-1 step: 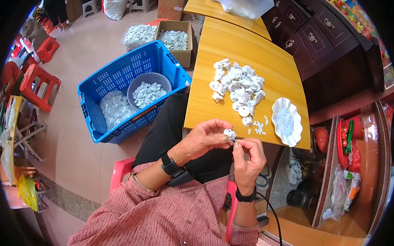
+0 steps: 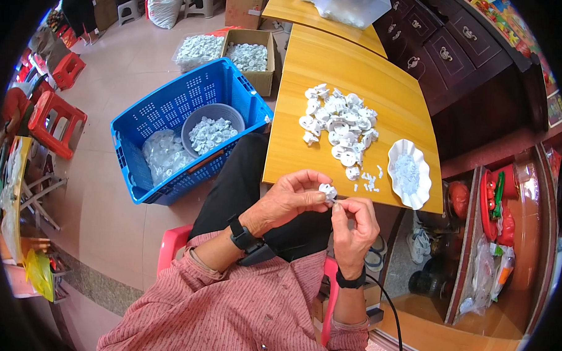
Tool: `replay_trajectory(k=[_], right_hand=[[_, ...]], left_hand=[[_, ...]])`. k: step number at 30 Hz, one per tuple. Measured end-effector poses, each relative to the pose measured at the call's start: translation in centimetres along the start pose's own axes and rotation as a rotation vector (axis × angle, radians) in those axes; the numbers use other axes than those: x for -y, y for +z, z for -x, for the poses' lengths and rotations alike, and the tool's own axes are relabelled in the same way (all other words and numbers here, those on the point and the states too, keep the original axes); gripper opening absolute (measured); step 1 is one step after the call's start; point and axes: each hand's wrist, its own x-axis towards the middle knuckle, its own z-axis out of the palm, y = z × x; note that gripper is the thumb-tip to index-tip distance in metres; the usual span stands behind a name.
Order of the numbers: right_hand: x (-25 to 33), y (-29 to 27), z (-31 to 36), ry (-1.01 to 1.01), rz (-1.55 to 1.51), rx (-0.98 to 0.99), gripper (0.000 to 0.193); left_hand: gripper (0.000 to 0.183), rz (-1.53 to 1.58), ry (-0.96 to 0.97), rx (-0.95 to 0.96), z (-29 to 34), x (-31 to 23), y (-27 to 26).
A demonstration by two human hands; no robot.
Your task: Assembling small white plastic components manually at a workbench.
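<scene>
My left hand (image 2: 300,198) pinches a small round white plastic part (image 2: 327,192) between thumb and fingers, just off the table's near edge. Against that part's lower side, my right hand (image 2: 355,222) is closed in a pinch on what looks like a tiny white peg, mostly hidden by the fingertips. Beyond my hands, a pile of similar white plastic parts (image 2: 341,123) lies on the yellow wooden table (image 2: 383,74). Several loose white pegs (image 2: 370,182) are scattered at the pile's near end. To their right, a white scalloped dish (image 2: 420,191) holds many more tiny pieces.
A blue crate (image 2: 153,103) stands on the floor at left, containing a grey basin (image 2: 238,115) of white parts and a clear bag. Behind it are a cardboard box (image 2: 269,82) and a bag of parts (image 2: 199,49). Dark drawers and open shelves line the right.
</scene>
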Motion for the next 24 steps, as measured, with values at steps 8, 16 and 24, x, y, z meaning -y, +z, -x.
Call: replay_trajectory(k=[8, 16, 24], right_hand=[[-0.11, 0.46, 0.20, -0.058, 0.112, 0.017, 0.010], [0.24, 0.93, 0.61, -0.010, 0.051, 0.057, 0.010], [0.17, 0.61, 0.38, -0.006, 0.048, 0.017, 0.007]], left_hand=[[0.034, -0.012, 0.013, 0.012, -0.02, 0.16, -0.11], [0.035, -0.044, 0.049, 0.020, -0.14, 0.20, -0.23], [0.034, -0.024, 0.062, 0.009, -0.18, 0.26, -0.01]])
